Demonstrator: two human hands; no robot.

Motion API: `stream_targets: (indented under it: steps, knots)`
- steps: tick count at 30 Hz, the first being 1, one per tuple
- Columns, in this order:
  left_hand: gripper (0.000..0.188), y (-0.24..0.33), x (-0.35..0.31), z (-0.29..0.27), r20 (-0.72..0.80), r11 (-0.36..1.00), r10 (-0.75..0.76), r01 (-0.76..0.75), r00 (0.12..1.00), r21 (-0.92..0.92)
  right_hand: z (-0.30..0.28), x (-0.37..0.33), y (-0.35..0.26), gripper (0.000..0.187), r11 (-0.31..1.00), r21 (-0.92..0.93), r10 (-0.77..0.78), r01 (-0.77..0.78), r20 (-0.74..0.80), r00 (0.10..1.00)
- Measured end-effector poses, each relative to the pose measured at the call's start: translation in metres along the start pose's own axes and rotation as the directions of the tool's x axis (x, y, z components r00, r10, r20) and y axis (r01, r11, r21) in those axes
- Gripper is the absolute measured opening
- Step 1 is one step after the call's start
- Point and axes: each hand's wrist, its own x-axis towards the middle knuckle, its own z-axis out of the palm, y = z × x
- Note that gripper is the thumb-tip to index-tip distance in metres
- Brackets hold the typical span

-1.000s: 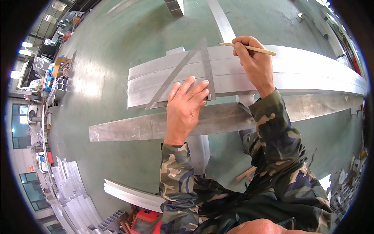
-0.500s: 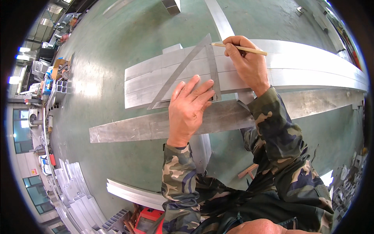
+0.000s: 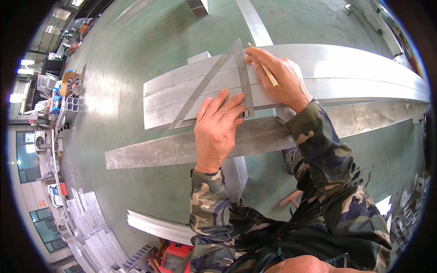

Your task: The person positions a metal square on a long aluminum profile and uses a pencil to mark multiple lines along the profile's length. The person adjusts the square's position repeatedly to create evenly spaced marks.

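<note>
Flat across several long silvery metal bars [image 3: 337, 63] lying side by side rests a grey metal triangle square [image 3: 209, 82]. My left hand [image 3: 215, 132] presses on its near edge, fingers straight and slightly apart on top, thumb along the base. To the right of the square's upright arm, my right hand [image 3: 287, 83] grips a pale wooden pencil [image 3: 270, 76]. The pencil leans steeply, its tip up beside the square's upper corner and its other end towards me. Fingers of my right hand rest on the bars near that arm.
Nearer to me runs a separate flat metal bar [image 3: 150, 154]. A metal support beam [image 3: 252, 22] extends beyond the bars. Stacked metal profiles [image 3: 93, 236] lie at lower left, close to a red machine [image 3: 176, 255]. Green floor [image 3: 150, 45] surrounds the work.
My right hand has turned the pencil from nearly level to steep and moved slightly left and down, closer to the square. My left hand stays on the square.
</note>
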Motion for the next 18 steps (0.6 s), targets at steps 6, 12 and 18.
stream_targets:
  steps: [6,12,18]
  knots:
    - [0.028,-0.0041,-0.0012,0.0017,-0.012,1.000,0.006,-0.006,1.000,0.004,-0.0015,0.0004,-0.0024,0.032,0.993,-0.097,-0.061,0.069,0.084,0.995]
    - [0.032,-0.0057,-0.0010,0.0031,-0.002,1.000,0.016,-0.016,1.000,-0.008,-0.0007,-0.0023,0.0007,0.034,0.992,-0.084,-0.087,0.091,0.056,0.995]
    - [0.032,-0.0077,-0.0029,0.0024,-0.001,1.000,0.023,-0.023,1.000,0.016,0.0011,-0.0046,-0.0001,0.043,0.993,-0.070,-0.088,0.093,0.081,0.993]
